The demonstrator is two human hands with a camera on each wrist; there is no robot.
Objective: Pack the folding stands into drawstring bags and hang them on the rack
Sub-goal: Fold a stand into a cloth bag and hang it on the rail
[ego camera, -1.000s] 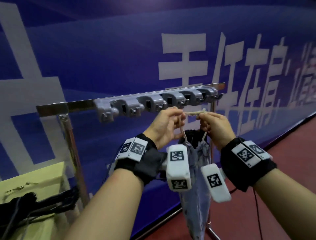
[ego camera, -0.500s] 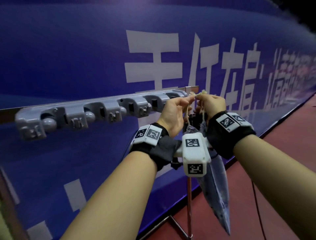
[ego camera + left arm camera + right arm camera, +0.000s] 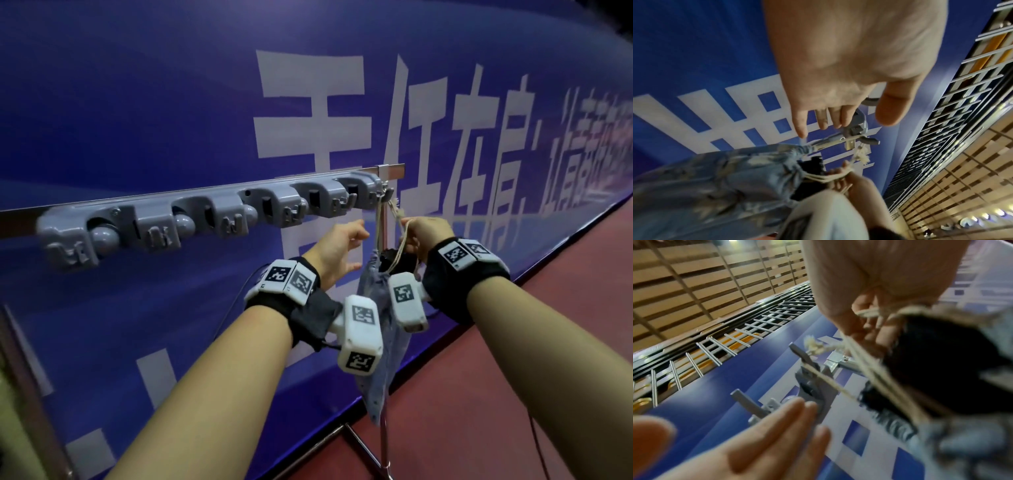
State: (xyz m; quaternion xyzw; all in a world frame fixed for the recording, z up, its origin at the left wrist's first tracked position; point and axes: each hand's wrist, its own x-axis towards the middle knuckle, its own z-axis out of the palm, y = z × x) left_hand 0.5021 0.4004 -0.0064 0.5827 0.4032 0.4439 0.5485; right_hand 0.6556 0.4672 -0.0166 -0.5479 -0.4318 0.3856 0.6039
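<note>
One of the hands, left hand [image 3: 337, 248], apparently released cord [image 3: 378, 219].

Pale blue-grey patterned drawstring bag [image 3: 376, 291], cream cord [image 3: 378, 222], grey rack hooks [image 3: 219, 219], blue banner [image 3: 137, 102] with white characters, dark red floor [image 3: 513, 377].

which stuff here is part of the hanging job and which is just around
In the job:
drawstring bag, blue patterned
cord, looped on the end hook
folding stand, black, inside the bag
rack of grey hooks
right hand, gripping the cord
left hand, open

Just around:
blue banner
red floor
</note>
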